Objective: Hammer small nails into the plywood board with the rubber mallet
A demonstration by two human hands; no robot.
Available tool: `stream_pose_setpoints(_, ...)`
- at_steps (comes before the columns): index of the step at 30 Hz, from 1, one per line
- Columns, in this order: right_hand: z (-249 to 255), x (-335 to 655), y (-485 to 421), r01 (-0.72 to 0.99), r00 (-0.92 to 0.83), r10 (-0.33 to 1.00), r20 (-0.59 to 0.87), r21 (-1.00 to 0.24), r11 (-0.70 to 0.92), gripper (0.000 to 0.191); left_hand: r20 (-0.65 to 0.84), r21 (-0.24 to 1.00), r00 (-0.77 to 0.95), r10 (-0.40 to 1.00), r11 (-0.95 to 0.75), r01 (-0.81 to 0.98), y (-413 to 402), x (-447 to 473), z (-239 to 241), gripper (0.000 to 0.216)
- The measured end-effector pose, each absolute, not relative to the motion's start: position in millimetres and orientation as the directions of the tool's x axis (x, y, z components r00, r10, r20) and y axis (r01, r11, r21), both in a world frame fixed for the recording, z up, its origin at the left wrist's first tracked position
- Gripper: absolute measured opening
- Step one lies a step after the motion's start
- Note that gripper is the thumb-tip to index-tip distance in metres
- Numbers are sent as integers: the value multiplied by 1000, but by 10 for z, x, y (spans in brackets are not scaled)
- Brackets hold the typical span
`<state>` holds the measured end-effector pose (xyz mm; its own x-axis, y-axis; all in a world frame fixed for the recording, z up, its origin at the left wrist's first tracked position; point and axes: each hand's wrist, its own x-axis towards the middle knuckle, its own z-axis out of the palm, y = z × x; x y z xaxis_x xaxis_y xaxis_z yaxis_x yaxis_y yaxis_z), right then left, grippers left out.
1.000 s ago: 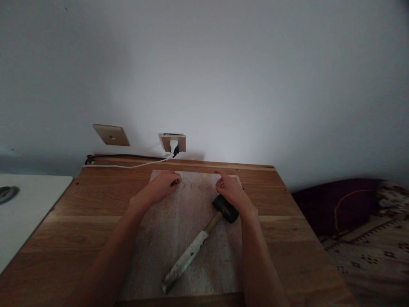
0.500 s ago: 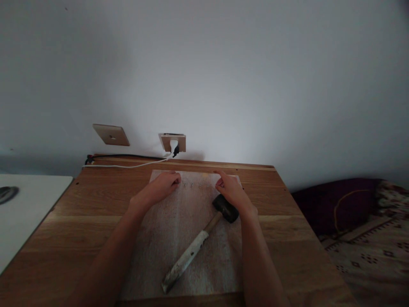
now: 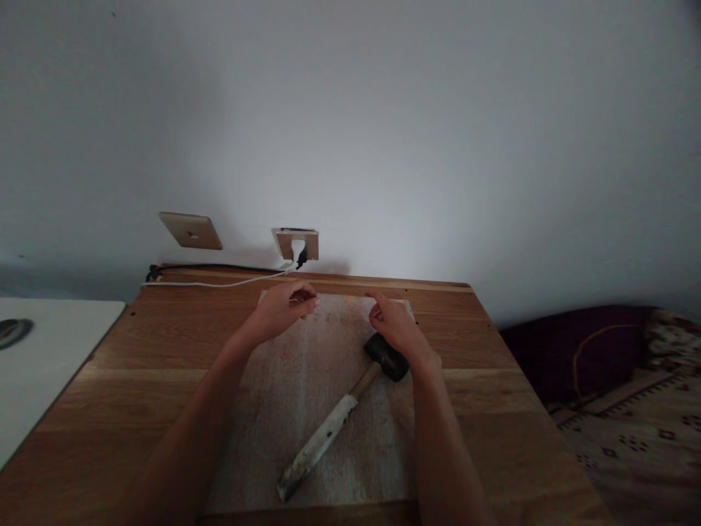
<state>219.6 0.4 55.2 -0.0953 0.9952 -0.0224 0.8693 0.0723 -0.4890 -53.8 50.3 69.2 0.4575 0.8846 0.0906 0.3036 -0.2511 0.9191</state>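
We note the mallet (image 3: 339,415) unmoved on the board (image 3: 299,394), near our right hand (image 3: 397,321): forefinger out, others curled. At the board's far left, our left hand (image 3: 282,308) has turned, fingertips drawn close beside specks (image 3: 329,318): fine handling, we judge. Anything gripped, we cannot tell.

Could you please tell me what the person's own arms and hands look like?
The left hand and right hand are bare, without gloves. Both forearms are uncovered as far as they show, with no sleeve, watch or bracelet visible.
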Motion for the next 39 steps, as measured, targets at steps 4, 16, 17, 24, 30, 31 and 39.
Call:
stream_pose_setpoints(4, 539, 2197, 12, 853, -88, 996, -11, -518, 70, 60, 41, 983, 384, 922, 30, -178, 444, -517, 867, 23)
stream_pose_setpoints(16, 989, 2107, -38, -247, 154, 981, 120, -956, 156, 37, -222, 316, 303, 927, 363, -877, 359, -486, 1139, 25)
stream_pose_setpoints(17, 1014, 2112, -31, -325, 198, 974, 106, -931, 167, 34, -248, 297, 322, 914, 388, -873, 341, -450, 1129, 25)
stream_pose_setpoints(24, 1091, 2001, -43, -361, 234, 962, 138, -907, 218, 23, -369, 313, 439, 819, 554, -771, 105, -121, 1081, 26)
stream_pose_setpoints(30, 1273, 1584, -302, -52, 56, 944, 325, -943, 328, 23, -419, 447, 378, 826, 550, -706, 68, 43, 998, 22)
stream_pose_setpoints(31, 1292, 1518, -337, 30, -13, 932, 361, -932, 361, 24, -421, 478, 360, 833, 541, -692, 74, 59, 966, 24)
stream_pose_setpoints(39, 1333, 1426, -407, 386, -232, 865, 446, -774, 502, 30, -360, 595, 330, 873, 487, -639, 64, 94, 855, 21)
